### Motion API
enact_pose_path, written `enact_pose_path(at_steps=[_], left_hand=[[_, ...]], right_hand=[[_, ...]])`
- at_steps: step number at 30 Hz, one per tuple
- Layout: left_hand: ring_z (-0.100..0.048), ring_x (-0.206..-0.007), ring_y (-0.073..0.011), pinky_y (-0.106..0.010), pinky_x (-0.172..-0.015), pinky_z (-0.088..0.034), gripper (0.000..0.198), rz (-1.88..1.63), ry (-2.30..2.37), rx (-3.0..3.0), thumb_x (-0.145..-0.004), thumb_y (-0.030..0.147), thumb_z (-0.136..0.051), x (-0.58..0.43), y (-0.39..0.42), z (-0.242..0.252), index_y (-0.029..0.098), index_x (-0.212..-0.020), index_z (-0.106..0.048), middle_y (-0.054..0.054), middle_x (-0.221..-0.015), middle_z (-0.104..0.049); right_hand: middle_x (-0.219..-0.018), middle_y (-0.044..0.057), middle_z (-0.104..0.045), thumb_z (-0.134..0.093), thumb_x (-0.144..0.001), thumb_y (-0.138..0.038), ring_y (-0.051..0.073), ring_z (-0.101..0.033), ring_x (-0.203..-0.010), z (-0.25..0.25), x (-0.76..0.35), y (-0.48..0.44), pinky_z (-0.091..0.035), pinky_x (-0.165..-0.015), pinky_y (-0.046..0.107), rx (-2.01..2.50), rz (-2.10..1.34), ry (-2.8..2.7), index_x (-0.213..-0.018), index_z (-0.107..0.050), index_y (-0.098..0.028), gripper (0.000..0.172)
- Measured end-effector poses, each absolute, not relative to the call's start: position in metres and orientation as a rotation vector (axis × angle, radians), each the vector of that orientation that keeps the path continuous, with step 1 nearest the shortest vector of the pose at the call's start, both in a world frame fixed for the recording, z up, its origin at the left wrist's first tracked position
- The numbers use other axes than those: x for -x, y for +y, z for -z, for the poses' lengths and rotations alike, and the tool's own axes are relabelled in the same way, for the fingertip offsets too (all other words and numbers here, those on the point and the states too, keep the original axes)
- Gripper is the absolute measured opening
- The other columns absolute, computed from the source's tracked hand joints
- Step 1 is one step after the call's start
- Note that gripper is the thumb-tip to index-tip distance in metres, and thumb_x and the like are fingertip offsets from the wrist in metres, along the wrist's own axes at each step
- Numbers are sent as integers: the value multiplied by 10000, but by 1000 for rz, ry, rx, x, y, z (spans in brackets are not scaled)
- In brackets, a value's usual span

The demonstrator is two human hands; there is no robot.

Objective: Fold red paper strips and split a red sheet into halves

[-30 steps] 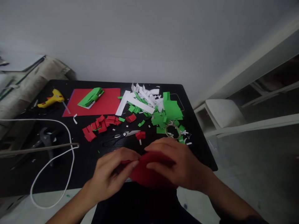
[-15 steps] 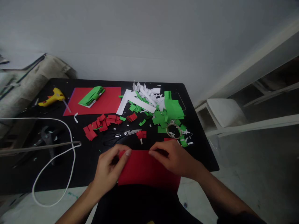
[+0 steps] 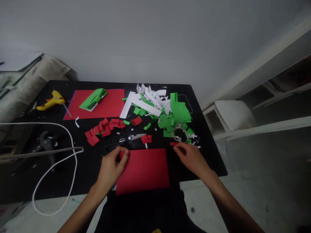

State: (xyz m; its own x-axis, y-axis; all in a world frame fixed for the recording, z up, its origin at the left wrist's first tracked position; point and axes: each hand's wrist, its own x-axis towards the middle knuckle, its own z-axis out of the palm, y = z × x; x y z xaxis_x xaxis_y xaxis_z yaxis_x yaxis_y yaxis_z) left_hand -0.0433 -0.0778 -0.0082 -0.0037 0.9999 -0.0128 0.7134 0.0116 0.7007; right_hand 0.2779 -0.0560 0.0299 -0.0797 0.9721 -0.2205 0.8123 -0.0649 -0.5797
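A red paper sheet (image 3: 144, 170) lies at the table's near edge, against my body. My left hand (image 3: 112, 166) holds its upper left corner in a pinch of thumb and fingers. Off to the right of the sheet is my right hand (image 3: 190, 158), thumb and forefinger drawn together. Those fingertips are at a small red paper strip (image 3: 173, 144); whether they grip it is hidden. Beyond the sheet lie scissors (image 3: 131, 138) with dark handles and a small red folded piece (image 3: 146, 139).
Green paper scraps (image 3: 181, 111) and white strips (image 3: 147, 106) are heaped behind, near a tape roll (image 3: 174, 135). Red folded pieces (image 3: 92, 137) lie left. A yellow glue gun (image 3: 52, 101), pliers (image 3: 48, 145) and a looped white cable (image 3: 75, 168) occupy the left side.
My right hand has let go of the red sheet's top edge and moved right to the small strip. The sheet has shifted left with my left hand and lies flatter.
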Motion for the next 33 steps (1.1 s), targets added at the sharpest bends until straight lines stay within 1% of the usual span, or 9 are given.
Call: enact_pose_path(at_steps=[2,3,6,9,13,18,22,28,33], left_hand=[[-706,-789,-208,-318,-740,-546,340,-730,1786,-1929,-1000,476,-538,44,-79,11,184,-1052,-704,-52,-937,-754],[-715,-915,-245,-360,-820,-560,334,-738,1796,-2029,-1002,452,-549,43,-80,13,177,-1118,-698,-87,-1044,-749],[-661,-1144,-318,-470,-952,-551,326,-746,1738,-2321,-1003,365,-574,38,-84,15,172,-1244,-679,-152,-1255,-686],[-632,-1234,-311,-500,-1019,-542,317,-712,1521,-2485,-1011,273,-571,30,-90,17,185,-1302,-661,-153,-1365,-650],[-558,-1379,-316,-534,-1115,-505,411,-607,1363,-2541,-1020,280,-572,22,-100,22,192,-1420,-591,-137,-1467,-617],[-519,-1438,-316,-556,-1161,-480,504,-520,1338,-2535,-1010,314,-595,20,-108,31,185,-1493,-528,-121,-1542,-571],[-503,-1456,-311,-552,-1179,-467,528,-495,1327,-2515,-1013,313,-586,18,-113,35,181,-1518,-500,-120,-1550,-563],[-517,-1441,-323,-550,-1172,-474,502,-503,1338,-2504,-1006,301,-586,13,-117,36,169,-1487,-535,-135,-1510,-597],[-527,-1426,-332,-558,-1159,-480,448,-481,1355,-2505,-1019,317,-564,10,-118,34,156,-1437,-569,-154,-1472,-617]], right_hand=[[-975,77,-793,-562,-987,-248,266,-748,-904,-22,-281,-62,-560,-818,396,1931,-738,-1973,-974,-742,-197,187],[-1033,88,-789,-555,-988,-234,278,-744,-967,-18,-282,-65,-569,-868,420,1907,-670,-1999,-997,-737,-194,186],[-1174,128,-766,-543,-989,-207,299,-722,-1102,-4,-277,-73,-587,-956,470,1817,-510,-2052,-1095,-727,-170,217],[-1222,147,-749,-524,-1001,-197,311,-698,-1173,6,-265,-77,-590,-1000,505,1753,-452,-2108,-1180,-714,-161,263],[-1295,160,-707,-533,-1004,-204,324,-642,-1260,10,-251,-75,-554,-1075,545,1684,-395,-2113,-1246,-686,-159,290],[-1362,186,-659,-563,-1003,-231,342,-608,-1297,13,-242,-73,-519,-1112,570,1657,-328,-2110,-1270,-672,-138,303],[-1368,190,-668,-600,-996,-259,342,-620,-1299,15,-234,-69,-528,-1100,565,1606,-421,-2136,-1281,-667,-145,314],[-1306,149,-717,-539,-1026,-186,272,-633,-1297,7,-208,-58,-501,-1144,503,1326,-497,-2191,-1237,-696,-155,265],[-1318,125,-722,-537,-1041,-210,265,-635,-1297,9,-193,-55,-487,-1165,475,1154,-482,-2381,-1201,-735,-167,258]])
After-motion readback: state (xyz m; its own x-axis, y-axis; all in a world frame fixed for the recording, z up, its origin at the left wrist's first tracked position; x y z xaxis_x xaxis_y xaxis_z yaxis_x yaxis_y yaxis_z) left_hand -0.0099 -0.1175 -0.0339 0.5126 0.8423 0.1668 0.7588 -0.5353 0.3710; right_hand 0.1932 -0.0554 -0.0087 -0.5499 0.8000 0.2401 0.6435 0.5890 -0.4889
